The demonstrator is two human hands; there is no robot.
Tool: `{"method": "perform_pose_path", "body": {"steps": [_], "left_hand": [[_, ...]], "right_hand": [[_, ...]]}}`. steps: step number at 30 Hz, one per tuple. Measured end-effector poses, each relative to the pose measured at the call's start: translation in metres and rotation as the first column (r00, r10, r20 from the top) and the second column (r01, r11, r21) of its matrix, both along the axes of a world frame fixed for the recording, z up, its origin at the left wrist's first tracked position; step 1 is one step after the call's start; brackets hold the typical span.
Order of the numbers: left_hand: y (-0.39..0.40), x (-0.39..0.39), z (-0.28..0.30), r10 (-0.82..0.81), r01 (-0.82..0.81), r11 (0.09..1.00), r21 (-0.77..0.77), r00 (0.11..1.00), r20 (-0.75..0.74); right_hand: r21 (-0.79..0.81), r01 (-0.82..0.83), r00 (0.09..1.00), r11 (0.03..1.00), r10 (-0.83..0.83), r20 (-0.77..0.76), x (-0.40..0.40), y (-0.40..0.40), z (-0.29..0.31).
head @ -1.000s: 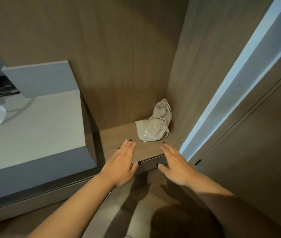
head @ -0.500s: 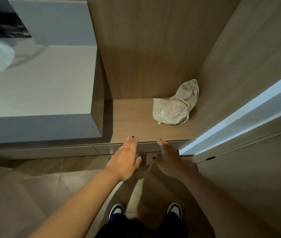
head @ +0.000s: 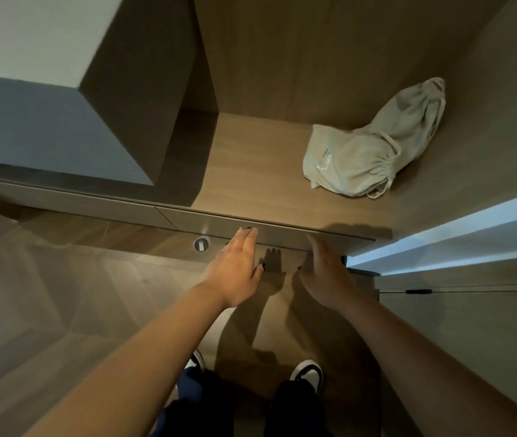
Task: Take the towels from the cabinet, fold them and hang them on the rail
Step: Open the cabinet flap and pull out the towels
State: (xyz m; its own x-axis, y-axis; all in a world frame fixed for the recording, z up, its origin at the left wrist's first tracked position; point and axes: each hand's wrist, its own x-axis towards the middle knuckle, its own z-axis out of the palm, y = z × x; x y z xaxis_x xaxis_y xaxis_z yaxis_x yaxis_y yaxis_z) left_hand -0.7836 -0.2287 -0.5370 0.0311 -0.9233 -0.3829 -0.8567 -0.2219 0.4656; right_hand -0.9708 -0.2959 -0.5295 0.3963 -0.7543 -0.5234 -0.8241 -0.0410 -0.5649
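A crumpled pale beige cloth bundle [head: 373,149], the only towel-like thing in view, lies on the brown wooden cabinet shelf [head: 250,165], pushed into its far right corner, with one end resting up against the right-hand wooden side panel [head: 484,99]. From the hands it lies forward and to the right. Its long axis runs diagonally, from the near-left end flat on the shelf up to the far-right end at the panel.

Both hands hover below the shelf's grey front edge [head: 282,231], well apart from the bundle and holding nothing. The left hand [head: 235,269] has straight fingers with their tips at the edge. The right hand [head: 323,272] is relaxed and open, and is the nearer one to the bundle.

A small shiny patch on the cloth may be a label; nothing on it can be read.
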Motion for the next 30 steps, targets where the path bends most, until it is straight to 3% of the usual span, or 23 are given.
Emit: {"method": "perform_pose_path", "body": {"steps": [4,7,11,14,18,20,23,25,27,30], "left_hand": [[-0.013,-0.003,-0.070,0.021,-0.019,0.999,-0.031,0.997,0.070],[-0.017,-0.001,-0.122,0.146,-0.140,0.988,-0.065,0.983,0.113],[-0.022,-0.002,-0.192,0.194,-0.182,0.976,-0.122,0.977,0.091],[-0.020,0.002,-0.239,0.068,-0.058,0.980,-0.192,0.997,0.045],[-0.025,0.018,-0.294,-0.096,0.144,0.901,-0.410,0.986,0.135],[-0.047,0.023,-0.304,-0.093,0.157,0.852,-0.500,0.984,0.152],[-0.084,0.030,-0.308,-0.092,0.247,0.735,-0.631,0.959,0.267],[-0.097,0.034,-0.312,-0.112,0.335,0.675,-0.658,0.927,0.357],[-0.099,0.038,-0.321,-0.100,0.385,0.666,-0.639,0.895,0.435],[-0.099,0.041,-0.329,-0.014,0.331,0.724,-0.605,0.884,0.467]], "right_hand": [[-0.058,0.070,0.996,0.996,-0.066,0.060,0.006,0.000,-0.077],[-0.088,0.145,0.987,0.986,-0.138,0.082,0.014,-0.002,-0.133],[-0.310,-0.117,0.993,0.944,0.111,-0.037,0.020,-0.004,-0.198],[-0.405,-0.230,0.973,0.885,0.217,-0.079,0.024,-0.017,-0.237],[-0.585,-0.356,0.933,0.729,0.310,-0.182,0.017,-0.045,-0.282],[-0.684,-0.289,0.953,0.669,0.270,-0.139,0.014,-0.056,-0.304],[-0.727,-0.120,0.985,0.676,0.171,-0.003,0.015,-0.069,-0.325],[-0.790,-0.094,0.981,0.606,0.194,0.032,0.015,-0.081,-0.332],[-0.847,-0.085,0.974,0.524,0.222,0.039,0.015,-0.089,-0.338],[-0.830,-0.020,0.984,0.557,0.159,0.083,0.019,-0.088,-0.343]]}}
